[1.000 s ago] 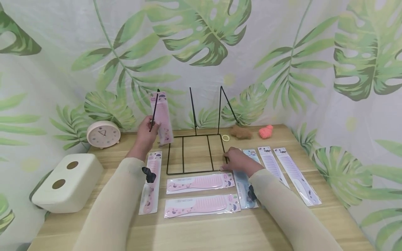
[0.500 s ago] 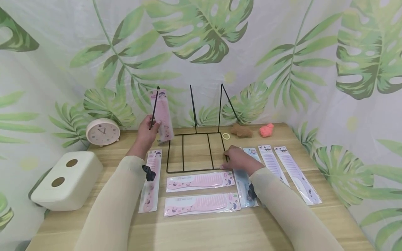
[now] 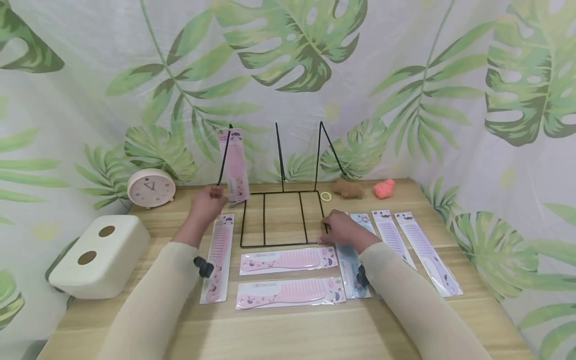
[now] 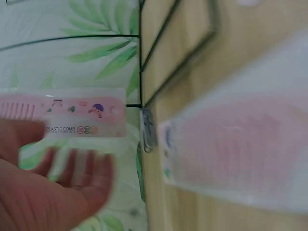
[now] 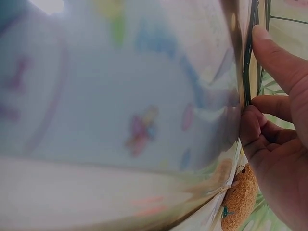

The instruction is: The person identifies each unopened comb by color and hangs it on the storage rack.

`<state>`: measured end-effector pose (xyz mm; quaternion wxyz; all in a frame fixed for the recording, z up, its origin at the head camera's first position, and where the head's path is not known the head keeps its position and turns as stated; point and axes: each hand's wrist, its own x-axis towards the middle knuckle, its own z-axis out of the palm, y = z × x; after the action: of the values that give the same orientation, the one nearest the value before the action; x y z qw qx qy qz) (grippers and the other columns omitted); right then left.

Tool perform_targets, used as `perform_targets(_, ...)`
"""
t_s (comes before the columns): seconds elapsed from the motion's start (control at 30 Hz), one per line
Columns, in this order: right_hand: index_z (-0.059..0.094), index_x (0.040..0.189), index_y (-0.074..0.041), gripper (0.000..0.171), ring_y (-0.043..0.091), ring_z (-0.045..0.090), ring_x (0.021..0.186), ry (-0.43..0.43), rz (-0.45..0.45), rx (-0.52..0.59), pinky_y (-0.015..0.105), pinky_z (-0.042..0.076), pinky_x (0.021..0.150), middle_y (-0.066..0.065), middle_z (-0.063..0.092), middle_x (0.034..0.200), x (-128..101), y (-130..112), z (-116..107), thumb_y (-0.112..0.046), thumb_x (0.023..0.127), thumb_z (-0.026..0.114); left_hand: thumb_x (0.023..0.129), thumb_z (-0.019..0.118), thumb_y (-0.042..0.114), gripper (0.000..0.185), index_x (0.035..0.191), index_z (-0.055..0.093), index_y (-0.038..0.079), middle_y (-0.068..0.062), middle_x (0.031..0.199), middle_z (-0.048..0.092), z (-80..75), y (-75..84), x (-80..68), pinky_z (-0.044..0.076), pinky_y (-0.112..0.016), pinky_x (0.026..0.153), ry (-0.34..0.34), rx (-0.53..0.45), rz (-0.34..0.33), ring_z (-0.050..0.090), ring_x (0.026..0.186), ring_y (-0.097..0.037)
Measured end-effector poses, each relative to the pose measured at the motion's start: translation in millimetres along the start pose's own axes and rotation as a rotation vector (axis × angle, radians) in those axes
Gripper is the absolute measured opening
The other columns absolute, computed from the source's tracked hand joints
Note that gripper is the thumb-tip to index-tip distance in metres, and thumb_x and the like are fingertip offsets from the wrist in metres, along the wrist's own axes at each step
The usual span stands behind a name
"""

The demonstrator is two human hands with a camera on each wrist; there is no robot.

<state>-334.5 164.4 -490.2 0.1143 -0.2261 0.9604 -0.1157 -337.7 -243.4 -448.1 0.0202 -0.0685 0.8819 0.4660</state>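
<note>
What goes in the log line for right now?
left hand: open, beside hung pink comb | right hand: touching black wire rack

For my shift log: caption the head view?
Pink comb pack hangs on wire rack; right hand steadies the rack.

Bright, even, diffuse light fills the head view; shadows under the black wire rack (image 3: pixel 281 220) are faint; no glare; the leaf-print backdrop (image 3: pixel 288 75) bows toward 3 and 9 o'clock from wide-angle distortion; the left wrist view is motion-smeared throughout; the right wrist view is largely out of focus from 9 o'clock to centre.
</note>
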Motion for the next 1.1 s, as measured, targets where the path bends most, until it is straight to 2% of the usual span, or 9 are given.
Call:
perform_targets(0.1,0.067,0.145,0.004,0.071,0.037,0.066,0.124,-0.007,0.001,0.009,0.053,0.053,0.114,0.024,0.068,0.132,0,-2,0,-0.043,0.096,0.085,0.107,0.066,0.038,0.078,0.158,0.037,-0.014,-0.041,0.153,0.048,4.4,-16.3,-26.9,0.049,-0.066,0.117,-0.113,0.326,-0.055,0.053,0.138,-0.057)
perform_targets(0.17,0.068,0.143,0.004,0.069,0.036,0.066,0.121,-0.005,0.004,0.008,0.053,0.054,0.112,0.023,0.068,0.129,-1,-2,-2,-0.044,0.096,0.085,0.104,0.071,0.045,0.092,0.155,0.033,-0.021,-0.047,0.147,0.046,10.8,-24.5,-41.5,0.048,-0.070,0.115,-0.145,0.474,-0.086,0.052,0.135,-0.061)
perform_targets(0.23,0.069,0.142,0.004,0.067,0.034,0.066,0.118,-0.003,-0.001,0.007,0.053,0.055,0.110,0.022,0.068,0.127,-2,-1,-3,-0.043,0.096,0.085,0.100,0.074,0.048,0.100,0.153,0.030,-0.024,-0.048,0.142,0.046,17.8,-30.7,-53.7,0.050,-0.070,0.111,-0.146,0.554,-0.125,0.053,0.130,-0.061)
perform_targets(0.33,0.070,0.140,0.003,0.065,0.031,0.065,0.111,0.003,-0.005,0.006,0.052,0.056,0.106,0.020,0.068,0.123,-2,-1,-3,-0.043,0.096,0.085,0.096,0.078,0.049,0.102,0.150,0.033,-0.025,-0.046,0.135,0.049,24.6,-35.4,-67.8,0.054,-0.069,0.102,-0.133,0.620,-0.133,0.055,0.124,-0.059)
perform_targets(0.47,0.071,0.139,0.002,0.063,0.031,0.064,0.111,0.002,0.011,0.015,0.052,0.055,0.107,0.019,0.068,0.123,-3,-1,-2,-0.042,0.096,0.085,0.091,0.085,0.046,0.098,0.143,0.040,-0.025,-0.042,0.125,0.055,24.3,-35.7,-78.9,0.056,-0.066,0.094,-0.125,0.654,-0.116,0.059,0.114,-0.055)
perform_targets(0.7,0.067,0.145,0.003,0.068,0.034,0.064,0.123,-0.018,0.020,0.055,0.053,0.052,0.114,0.021,0.068,0.133,-1,-2,2,-0.042,0.097,0.084,0.088,0.089,0.030,0.084,0.134,0.043,-0.024,-0.032,0.106,0.064,-4.1,-47.3,-76.4,0.060,-0.054,0.080,-0.167,0.678,-0.129,0.064,0.090,-0.039)
perform_targets(0.93,0.066,0.146,0.002,0.071,0.031,0.064,0.118,-0.025,0.039,0.052,0.052,0.053,0.112,0.019,0.068,0.131,-2,-2,2,-0.043,0.096,0.085,0.089,0.088,0.030,0.105,0.148,0.022,-0.026,-0.040,0.118,0.060,-25.2,-60.7,-66.6,0.060,-0.057,0.092,-0.258,0.621,-0.206,0.065,0.098,-0.042)
perform_targets(1.0,0.066,0.147,0.003,0.071,0.031,0.064,0.119,-0.027,0.039,0.058,0.052,0.053,0.112,0.019,0.067,0.131,-3,-2,2,-0.043,0.096,0.085,0.090,0.087,0.028,0.100,0.149,0.024,-0.024,-0.040,0.119,0.060,-28.1,-62.1,-67.0,0.060,-0.058,0.092,-0.264,0.577,-0.211,0.065,0.100,-0.042)
perform_targets(1.1,0.065,0.148,0.003,0.071,0.033,0.063,0.123,-0.024,0.045,0.073,0.053,0.052,0.114,0.020,0.067,0.134,-2,-3,1,-0.043,0.096,0.085,0.095,0.079,0.021,0.079,0.146,0.032,-0.019,-0.038,0.121,0.061,-32.2,-62.9,-68.7,0.059,-0.057,0.091,-0.248,0.503,-0.179,0.065,0.102,-0.043)
